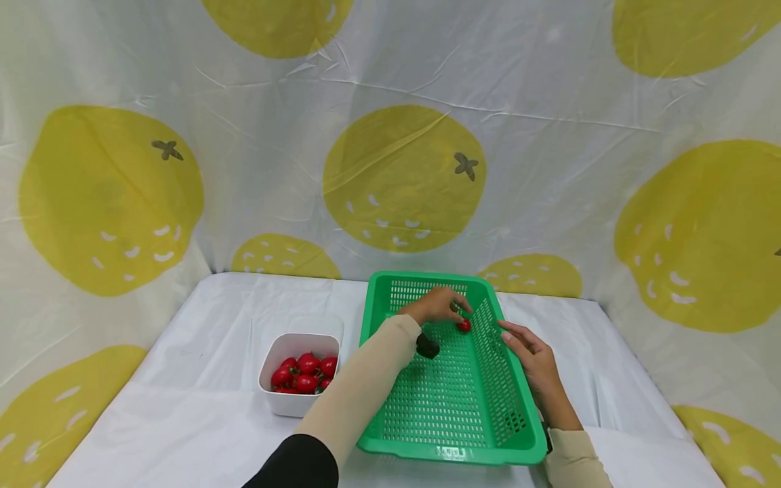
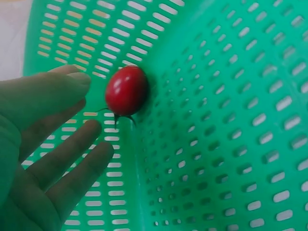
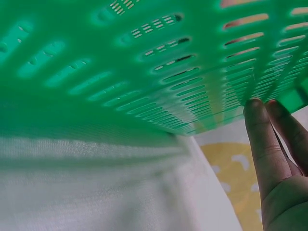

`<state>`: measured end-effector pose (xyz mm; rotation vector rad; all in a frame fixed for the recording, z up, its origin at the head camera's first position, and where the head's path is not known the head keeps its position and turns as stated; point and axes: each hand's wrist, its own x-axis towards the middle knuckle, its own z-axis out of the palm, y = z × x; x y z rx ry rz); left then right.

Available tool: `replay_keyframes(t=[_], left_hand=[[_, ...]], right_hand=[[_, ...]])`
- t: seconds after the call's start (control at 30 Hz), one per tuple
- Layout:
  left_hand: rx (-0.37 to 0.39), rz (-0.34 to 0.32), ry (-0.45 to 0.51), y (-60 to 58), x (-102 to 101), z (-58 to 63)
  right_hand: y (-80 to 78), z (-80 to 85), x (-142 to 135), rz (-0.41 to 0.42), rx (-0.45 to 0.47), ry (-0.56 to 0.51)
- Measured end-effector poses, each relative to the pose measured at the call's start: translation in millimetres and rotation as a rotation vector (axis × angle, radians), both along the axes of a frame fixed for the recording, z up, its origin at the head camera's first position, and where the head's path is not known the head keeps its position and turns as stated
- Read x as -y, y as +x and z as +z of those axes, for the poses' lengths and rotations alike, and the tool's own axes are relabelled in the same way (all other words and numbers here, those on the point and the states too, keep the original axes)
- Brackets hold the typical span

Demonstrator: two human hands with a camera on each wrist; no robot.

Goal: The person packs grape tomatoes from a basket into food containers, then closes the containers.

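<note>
Inside a green perforated basket (image 1: 433, 413), my left hand (image 1: 438, 305) reaches toward a red cherry tomato (image 1: 464, 325). The left wrist view shows this tomato (image 2: 127, 90) with its green stem, lying where the basket's floor meets the side wall. The left fingers (image 2: 72, 159) are spread and extended beside it, with a small gap between. My right hand (image 1: 537, 362) is at the basket's right rim. In the right wrist view its straight fingers (image 3: 260, 139) touch the outside of the basket wall (image 3: 192, 62).
Left of the basket stands a white square container (image 1: 293, 405) holding several red cherry tomatoes (image 1: 307, 369). A clear, lid-like piece (image 1: 317, 324) lies just behind it. White cloth (image 1: 201, 386) covers the table, and a lemon-patterned curtain (image 1: 256, 169) hangs around the back and sides.
</note>
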<state>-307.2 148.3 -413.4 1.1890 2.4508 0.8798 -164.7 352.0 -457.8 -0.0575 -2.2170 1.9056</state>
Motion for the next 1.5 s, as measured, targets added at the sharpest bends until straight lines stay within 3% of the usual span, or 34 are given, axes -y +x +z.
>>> replay_keyframes(t=[0.33,0.8,1.5], left_hand=[[-0.105,-0.025,-0.133,1.2,-6.3,-6.0],[-0.115,-0.053,-0.168,2.2,-8.2,-7.4],[-0.071,-0.063,-0.185,6.9,-7.3,-5.9]], right_hand=[[1.1,0.8,1.3,0.005,0.008,0.007],[1.8,0.6,0.2,0.010,0.003,0.014],[1.7,-0.5,-0.7,0.008,0.004,0.009]])
